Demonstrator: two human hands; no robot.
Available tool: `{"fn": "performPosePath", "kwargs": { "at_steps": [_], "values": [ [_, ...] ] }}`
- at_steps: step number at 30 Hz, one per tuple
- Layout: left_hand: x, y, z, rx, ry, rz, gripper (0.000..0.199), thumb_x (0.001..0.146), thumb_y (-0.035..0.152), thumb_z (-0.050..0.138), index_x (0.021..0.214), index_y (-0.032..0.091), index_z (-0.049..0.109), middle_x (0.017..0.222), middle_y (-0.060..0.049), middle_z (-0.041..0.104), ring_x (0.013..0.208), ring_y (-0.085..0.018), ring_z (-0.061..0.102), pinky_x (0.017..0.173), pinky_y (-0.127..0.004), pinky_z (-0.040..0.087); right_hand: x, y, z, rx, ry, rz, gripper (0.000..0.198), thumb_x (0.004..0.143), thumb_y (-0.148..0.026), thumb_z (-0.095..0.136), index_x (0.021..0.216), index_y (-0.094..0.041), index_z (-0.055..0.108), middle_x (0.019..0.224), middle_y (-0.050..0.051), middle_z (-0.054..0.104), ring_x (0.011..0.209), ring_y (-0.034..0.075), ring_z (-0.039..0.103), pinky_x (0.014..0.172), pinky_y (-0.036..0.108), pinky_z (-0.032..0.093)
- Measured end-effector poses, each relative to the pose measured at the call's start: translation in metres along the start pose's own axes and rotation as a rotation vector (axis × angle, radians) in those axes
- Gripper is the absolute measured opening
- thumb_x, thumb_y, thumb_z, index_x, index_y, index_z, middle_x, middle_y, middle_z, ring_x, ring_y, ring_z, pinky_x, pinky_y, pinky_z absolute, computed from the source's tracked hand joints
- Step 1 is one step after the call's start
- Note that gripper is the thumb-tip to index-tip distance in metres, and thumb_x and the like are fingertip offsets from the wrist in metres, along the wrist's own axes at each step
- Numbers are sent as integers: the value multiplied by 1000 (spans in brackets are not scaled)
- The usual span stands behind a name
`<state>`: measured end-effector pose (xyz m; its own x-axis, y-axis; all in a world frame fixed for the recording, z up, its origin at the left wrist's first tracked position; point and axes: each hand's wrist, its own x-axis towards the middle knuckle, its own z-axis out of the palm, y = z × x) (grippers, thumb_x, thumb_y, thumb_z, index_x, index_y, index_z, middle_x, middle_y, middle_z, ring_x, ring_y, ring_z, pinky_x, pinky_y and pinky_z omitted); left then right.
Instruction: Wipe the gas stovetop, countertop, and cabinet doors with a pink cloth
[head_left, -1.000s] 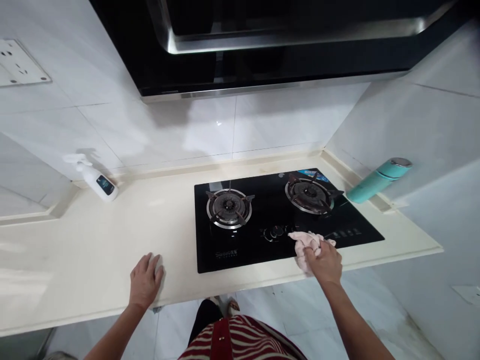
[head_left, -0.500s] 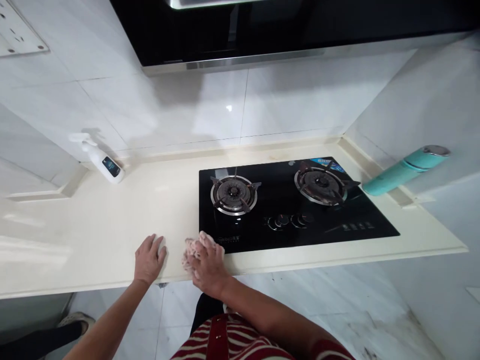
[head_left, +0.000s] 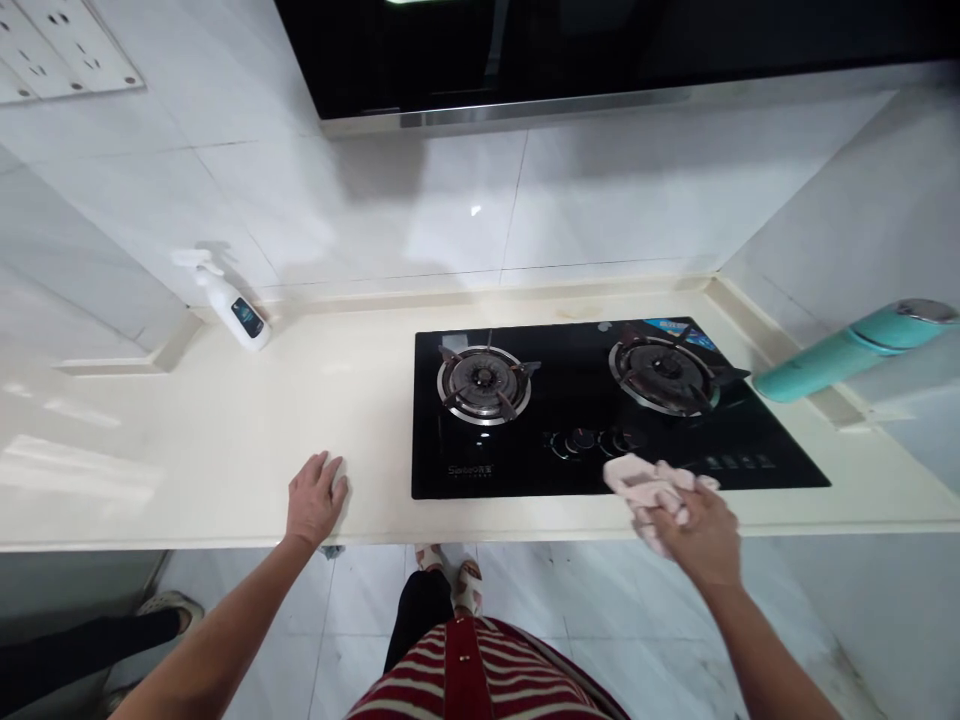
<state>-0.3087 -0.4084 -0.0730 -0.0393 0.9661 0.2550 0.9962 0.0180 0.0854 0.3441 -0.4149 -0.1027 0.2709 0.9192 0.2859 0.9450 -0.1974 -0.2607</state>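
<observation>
A crumpled pale pink cloth is gripped in my right hand, at the front edge of the black gas stove, right of its control knobs. Part of the cloth overlaps the glass and part hangs over the counter's front strip. My left hand rests on the cream countertop left of the stove, near the front edge, its fingers stretched out and holding nothing. The stove has a left burner and a right burner, both with dark pan supports.
A white spray bottle stands by the back wall at the left. A teal flask stands right of the stove. The range hood hangs above. Another person's leg and shoe show at the lower left.
My right hand has moved far to the right with the cloth, from the stove's left front corner past the knobs. My left hand stays on the counter. The view has shifted slightly.
</observation>
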Motion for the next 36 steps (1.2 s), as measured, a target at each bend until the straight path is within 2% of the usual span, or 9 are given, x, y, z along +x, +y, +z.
{"fn": "performPosePath", "kwargs": {
  "at_steps": [3, 6, 9, 14, 20, 24, 28, 33, 36],
  "values": [
    [-1, 2, 0, 3, -8, 4, 44, 99, 40, 42, 131, 19, 64, 144, -16, 57, 138, -34, 48, 108, -51, 43, 2, 1, 1, -62, 46, 171, 66, 86, -60, 47, 124, -10, 67, 130, 25, 53, 117, 40, 49, 92, 55, 44],
    [-3, 5, 0, -10, -16, -2, 45, 99, 39, 42, 132, 18, 63, 144, -17, 56, 139, -35, 47, 109, -52, 41, -22, -69, -2, -122, 17, 160, 60, 84, -56, 53, 125, -15, 65, 139, 22, 47, 118, 43, 46, 88, 58, 44],
    [-3, 6, 0, -31, -27, -19, 44, 98, 38, 43, 133, 18, 62, 146, -17, 55, 140, -35, 45, 110, -53, 40, -56, -172, -6, -42, -168, -189, 50, 85, -51, 57, 122, -19, 66, 136, 18, 49, 116, 38, 48, 85, 50, 45],
    [-4, 5, 1, -48, -28, -31, 43, 97, 37, 46, 132, 19, 63, 145, -16, 55, 139, -36, 46, 110, -53, 41, -92, -327, 7, 183, -246, -602, 34, 80, -32, 64, 112, -21, 67, 148, 13, 42, 140, 41, 27, 103, 57, 32],
    [-7, 5, 2, -128, 8, -30, 40, 96, 36, 49, 129, 21, 64, 144, -15, 57, 139, -34, 47, 112, -54, 40, -106, -426, 31, 392, -346, -781, 34, 85, -30, 65, 118, -24, 64, 143, 8, 50, 145, 32, 26, 109, 52, 30],
    [-9, -2, 3, -222, 66, -34, 35, 97, 33, 45, 123, 22, 66, 138, -12, 62, 135, -28, 52, 113, -48, 44, -100, -445, 34, 501, -387, -673, 49, 83, -37, 68, 129, -23, 60, 141, 9, 50, 142, 32, 33, 111, 49, 33],
    [-25, 5, -2, -300, 208, -174, 43, 103, 28, 28, 133, 18, 57, 131, -14, 61, 128, -23, 55, 111, -46, 47, -80, -413, 34, 702, -307, -690, 59, 92, -51, 56, 142, -20, 51, 153, 12, 38, 142, 29, 37, 113, 46, 37],
    [-50, 77, -18, -387, 253, -200, 48, 97, 39, 51, 144, 29, 50, 159, -13, 34, 147, -31, 35, 114, -54, 40, -61, -354, 52, 650, -100, -419, 46, 105, -43, 31, 124, -14, 62, 137, 15, 55, 135, 25, 46, 114, 48, 37],
    [-47, 124, -20, -340, 83, -84, 68, 81, 48, 73, 144, 35, 52, 162, -13, 33, 149, -47, 23, 111, -71, 28, -71, -342, 66, 432, -107, -522, 44, 106, -34, 29, 130, -13, 60, 144, 13, 52, 143, 27, 39, 118, 52, 29]
  ]
}}
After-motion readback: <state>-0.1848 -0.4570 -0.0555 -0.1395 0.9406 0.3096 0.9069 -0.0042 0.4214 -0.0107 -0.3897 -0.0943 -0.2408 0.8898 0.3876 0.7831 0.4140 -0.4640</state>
